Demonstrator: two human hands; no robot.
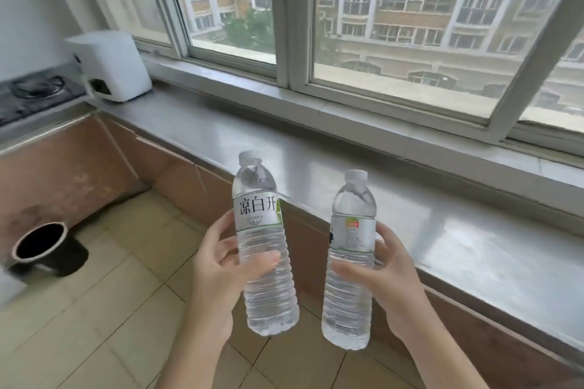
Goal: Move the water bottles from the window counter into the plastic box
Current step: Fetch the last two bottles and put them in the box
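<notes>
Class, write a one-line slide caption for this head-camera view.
Left hand and right hand each hold an upright capped water bottle beside the steel window counter.

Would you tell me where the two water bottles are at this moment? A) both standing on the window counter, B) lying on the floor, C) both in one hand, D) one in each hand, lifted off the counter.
D: the left hand grips one water bottle and the right hand grips the other bottle, both upright, off the window counter.
</notes>
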